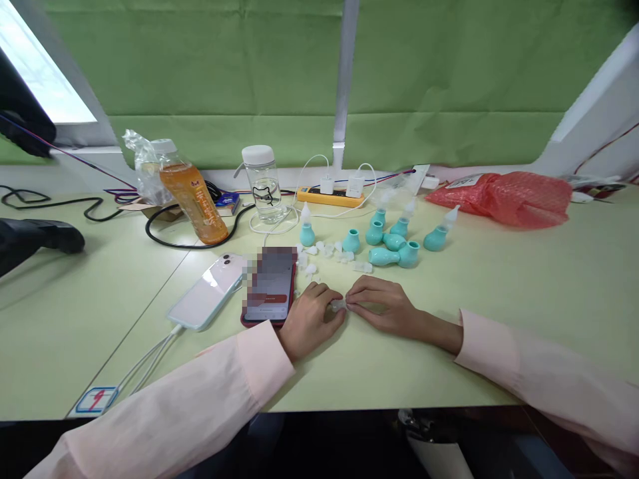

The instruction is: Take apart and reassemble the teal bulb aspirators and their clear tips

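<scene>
My left hand (312, 320) and my right hand (382, 307) meet above the table near its middle. Between their fingertips is a small clear plastic piece (338, 305), pinched from both sides and partly hidden by the fingers. Just beyond lie several small translucent plastic parts (362, 267), loose on the tabletop. Behind these are several teal squeeze bulbs (351, 241); some stand open-necked, some lie on their sides. A few carry a clear pointed nozzle, such as the upright bulb (307, 234) on the left and the one (436, 238) on the right.
A red-cased phone (287, 286) lies against my left hand, with a charging white phone (207, 293) further left. Behind stand an orange drink bottle (194, 199), a clear water bottle (267, 189) and a yellow power strip (319, 197). A red plastic bag (519, 197) lies back right.
</scene>
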The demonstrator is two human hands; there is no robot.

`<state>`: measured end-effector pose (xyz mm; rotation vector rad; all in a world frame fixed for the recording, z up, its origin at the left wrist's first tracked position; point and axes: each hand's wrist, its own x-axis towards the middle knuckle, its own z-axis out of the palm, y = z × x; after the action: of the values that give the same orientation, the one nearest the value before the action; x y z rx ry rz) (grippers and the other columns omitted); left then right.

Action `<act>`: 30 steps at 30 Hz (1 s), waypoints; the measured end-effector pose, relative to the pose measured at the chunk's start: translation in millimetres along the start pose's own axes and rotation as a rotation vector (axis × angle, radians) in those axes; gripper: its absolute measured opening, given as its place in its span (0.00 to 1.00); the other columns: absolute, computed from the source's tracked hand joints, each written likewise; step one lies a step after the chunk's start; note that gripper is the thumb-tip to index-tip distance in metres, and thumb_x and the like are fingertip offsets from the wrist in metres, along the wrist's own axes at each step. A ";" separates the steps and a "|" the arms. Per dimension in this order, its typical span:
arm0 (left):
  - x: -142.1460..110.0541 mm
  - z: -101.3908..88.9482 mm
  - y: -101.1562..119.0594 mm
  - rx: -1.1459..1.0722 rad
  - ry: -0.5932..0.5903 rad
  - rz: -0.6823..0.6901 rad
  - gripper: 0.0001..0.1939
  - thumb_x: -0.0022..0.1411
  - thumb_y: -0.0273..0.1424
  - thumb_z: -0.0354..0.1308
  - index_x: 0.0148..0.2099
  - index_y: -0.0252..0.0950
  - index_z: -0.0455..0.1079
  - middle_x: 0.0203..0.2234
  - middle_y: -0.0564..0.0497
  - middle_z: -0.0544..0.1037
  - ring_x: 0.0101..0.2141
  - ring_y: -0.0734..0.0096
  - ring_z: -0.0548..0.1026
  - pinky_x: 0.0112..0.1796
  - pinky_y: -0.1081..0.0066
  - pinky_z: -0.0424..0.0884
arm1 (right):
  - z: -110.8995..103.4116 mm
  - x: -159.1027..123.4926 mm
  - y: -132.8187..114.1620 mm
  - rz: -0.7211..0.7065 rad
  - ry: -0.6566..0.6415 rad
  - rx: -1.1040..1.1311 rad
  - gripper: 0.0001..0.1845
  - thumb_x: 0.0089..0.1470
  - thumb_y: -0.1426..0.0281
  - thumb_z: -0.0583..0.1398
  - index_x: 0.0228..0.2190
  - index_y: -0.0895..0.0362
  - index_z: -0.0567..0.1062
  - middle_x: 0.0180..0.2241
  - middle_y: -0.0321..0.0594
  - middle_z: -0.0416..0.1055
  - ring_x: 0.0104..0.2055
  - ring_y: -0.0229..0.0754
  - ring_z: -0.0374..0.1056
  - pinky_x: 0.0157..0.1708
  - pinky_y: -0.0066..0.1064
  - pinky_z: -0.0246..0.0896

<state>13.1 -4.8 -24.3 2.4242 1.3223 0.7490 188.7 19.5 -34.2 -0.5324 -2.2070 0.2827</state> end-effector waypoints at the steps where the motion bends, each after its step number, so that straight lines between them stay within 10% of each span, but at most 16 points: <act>1: -0.1 -0.1 0.2 0.000 -0.002 -0.001 0.09 0.54 0.31 0.50 0.36 0.33 0.67 0.30 0.47 0.70 0.35 0.65 0.67 0.34 0.68 0.65 | -0.1 -0.2 0.2 -0.014 -0.003 0.005 0.07 0.46 0.78 0.57 0.30 0.57 0.71 0.28 0.40 0.69 0.31 0.36 0.64 0.29 0.29 0.63; 30: 0.1 1.3 -3.9 -0.008 -0.004 0.009 0.10 0.56 0.29 0.47 0.38 0.33 0.67 0.31 0.46 0.68 0.36 0.65 0.67 0.35 0.68 0.65 | 1.6 3.8 -1.9 0.068 0.042 0.057 0.07 0.45 0.77 0.58 0.30 0.57 0.73 0.29 0.40 0.69 0.32 0.37 0.64 0.31 0.30 0.63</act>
<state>11.2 -2.6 -27.2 2.4259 1.3046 0.7502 184.8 19.5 -31.9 -0.5775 -2.1367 0.3665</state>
